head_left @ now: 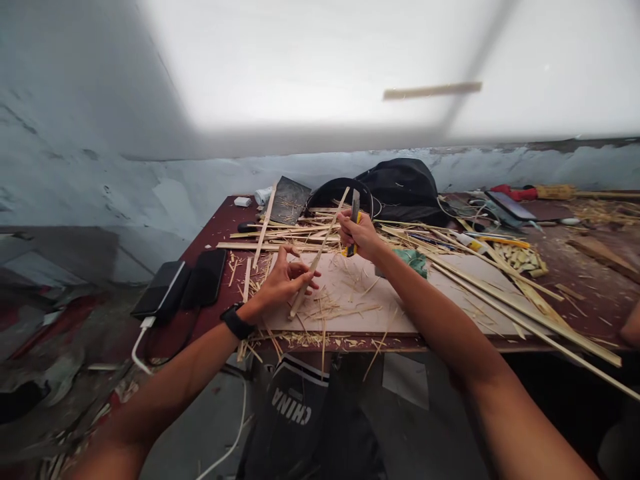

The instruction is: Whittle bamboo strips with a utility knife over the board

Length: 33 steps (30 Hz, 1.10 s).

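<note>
A thin bamboo strip [327,235] slants up over the pale board [390,313], its lower end near the board's front. My left hand [290,279], with a black watch on the wrist, is at the strip's lower part; its thumb and a finger are at the strip, the other fingers partly spread. My right hand [361,235] is closed round a yellow and black utility knife [354,223], blade pointing up. The strip's upper part passes by the fingertips of this hand. Bamboo shavings [325,310] lie scattered on the board.
Several bamboo strips [295,235] lie behind the board, and long ones [515,303] cross its right side. Black devices with a white cable [163,290] are at the left edge. A black bag [400,183] stands at the back. Part of another person's hand [633,325] shows at right.
</note>
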Each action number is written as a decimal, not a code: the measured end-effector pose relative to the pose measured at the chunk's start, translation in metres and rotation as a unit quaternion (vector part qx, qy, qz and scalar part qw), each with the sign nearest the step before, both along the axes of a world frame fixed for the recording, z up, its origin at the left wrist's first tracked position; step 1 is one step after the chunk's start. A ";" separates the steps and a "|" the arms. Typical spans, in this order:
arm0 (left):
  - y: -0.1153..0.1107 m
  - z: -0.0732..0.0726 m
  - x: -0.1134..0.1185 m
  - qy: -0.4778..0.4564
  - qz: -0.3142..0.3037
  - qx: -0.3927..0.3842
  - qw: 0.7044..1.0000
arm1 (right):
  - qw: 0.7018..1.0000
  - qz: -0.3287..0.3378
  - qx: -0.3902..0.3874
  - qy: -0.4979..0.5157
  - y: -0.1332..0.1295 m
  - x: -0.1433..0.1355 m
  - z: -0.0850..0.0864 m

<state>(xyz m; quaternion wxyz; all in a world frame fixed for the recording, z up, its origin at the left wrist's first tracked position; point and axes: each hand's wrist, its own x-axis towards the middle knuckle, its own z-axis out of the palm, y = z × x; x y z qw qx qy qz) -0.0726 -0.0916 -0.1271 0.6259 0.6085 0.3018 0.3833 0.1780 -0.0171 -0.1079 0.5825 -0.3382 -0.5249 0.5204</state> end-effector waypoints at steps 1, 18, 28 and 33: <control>0.000 0.000 0.000 -0.003 0.007 0.000 1.000 | 1.000 0.009 0.002 -0.020 -0.001 -0.001 -0.002; 0.021 -0.008 0.001 -0.094 0.198 0.086 0.972 | 0.947 0.040 0.158 -0.275 -0.026 -0.037 -0.013; 0.015 -0.002 0.000 -0.093 0.188 0.129 0.969 | 0.883 -0.020 0.278 -0.377 -0.035 -0.036 -0.008; 0.012 0.002 0.001 -0.130 0.139 0.083 0.978 | 0.821 -0.041 0.318 -0.473 -0.037 -0.031 -0.005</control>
